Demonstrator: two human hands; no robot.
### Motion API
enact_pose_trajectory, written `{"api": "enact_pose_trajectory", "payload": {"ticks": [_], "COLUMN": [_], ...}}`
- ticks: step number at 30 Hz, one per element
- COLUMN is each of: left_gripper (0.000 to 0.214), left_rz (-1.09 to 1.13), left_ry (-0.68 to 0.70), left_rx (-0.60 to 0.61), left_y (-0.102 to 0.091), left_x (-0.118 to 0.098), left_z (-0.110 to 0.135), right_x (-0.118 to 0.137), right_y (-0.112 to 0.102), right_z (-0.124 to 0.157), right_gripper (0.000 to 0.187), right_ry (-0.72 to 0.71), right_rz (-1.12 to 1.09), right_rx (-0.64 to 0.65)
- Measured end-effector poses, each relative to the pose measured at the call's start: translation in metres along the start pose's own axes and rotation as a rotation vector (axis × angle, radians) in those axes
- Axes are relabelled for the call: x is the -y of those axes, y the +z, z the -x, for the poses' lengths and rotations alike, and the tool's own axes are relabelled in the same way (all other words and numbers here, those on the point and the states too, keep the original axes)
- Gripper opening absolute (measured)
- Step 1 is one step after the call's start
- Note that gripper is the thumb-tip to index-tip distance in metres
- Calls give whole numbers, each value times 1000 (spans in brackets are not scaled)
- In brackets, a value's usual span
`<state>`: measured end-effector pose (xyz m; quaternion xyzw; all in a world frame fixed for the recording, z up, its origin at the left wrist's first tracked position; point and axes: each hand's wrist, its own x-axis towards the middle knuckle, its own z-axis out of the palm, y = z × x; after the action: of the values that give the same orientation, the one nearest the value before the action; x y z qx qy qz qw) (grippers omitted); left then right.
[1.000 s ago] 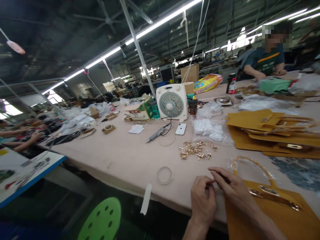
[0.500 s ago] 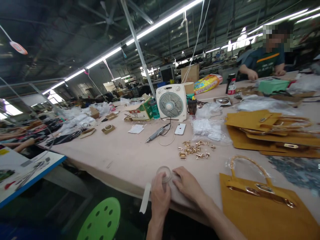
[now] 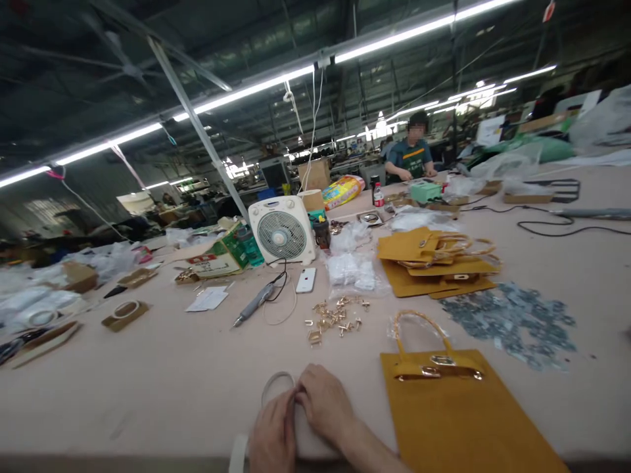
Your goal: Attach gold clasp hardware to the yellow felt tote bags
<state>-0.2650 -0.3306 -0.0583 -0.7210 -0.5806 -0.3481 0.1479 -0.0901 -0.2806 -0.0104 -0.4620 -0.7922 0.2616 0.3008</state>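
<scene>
Near the table's front edge, my left hand (image 3: pixel 273 430) is closed around a roll of tape (image 3: pixel 277 377), a thin ring seen on edge. My right hand (image 3: pixel 323 401) has its fingers pinched together at the roll's right side, touching my left fingertips; what lies between those fingertips is hidden. A white strip (image 3: pixel 238 453) hangs beside my left wrist. A mustard-yellow handbag (image 3: pixel 458 407), its handle in clear plastic, lies just right of my right hand. Beyond the hands is a loose pile of gold metal fittings (image 3: pixel 335 316).
A grey electric screwdriver (image 3: pixel 254 305), a white phone (image 3: pixel 306 280) and a box fan (image 3: pixel 282 231) stand or lie farther back. More yellow bags (image 3: pixel 414 269) are stacked at right, near scattered grey metal pieces (image 3: pixel 513 322). A co-worker (image 3: pixel 411 157) sits across the table.
The camera has turned right. My right hand has come in from beside the roll to meet my left hand at its edge, and the roll has tipped more upright.
</scene>
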Motion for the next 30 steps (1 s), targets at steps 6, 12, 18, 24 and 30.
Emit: {"api": "enact_pose_trajectory", "payload": {"ticks": [6,12,18,24,30], "left_gripper": [44,43,32,30,31], "left_rz": [-96,13,146,191,254], "left_ry": [38,105,43,6,-13], "left_rx": [137,254,369,379,396], "left_y": [-16,-21,-25,-29,-29], "left_x": [-6,-14,-21,-29,-26], "left_z": [-16,-27,-35,-40,-40], "right_x": [-2,-10,-14,-18,-19], "right_y": [-6,-15,-20,-18,-16], "right_z": [9,25,28,23,25], "right_gripper": [12,14,15,23,17], "right_ry": [-47,-33,-73,-86,-84], "right_rz": [23,-20,-207,-312,-233], "right_rx": [74,81,1,-18,-3]}}
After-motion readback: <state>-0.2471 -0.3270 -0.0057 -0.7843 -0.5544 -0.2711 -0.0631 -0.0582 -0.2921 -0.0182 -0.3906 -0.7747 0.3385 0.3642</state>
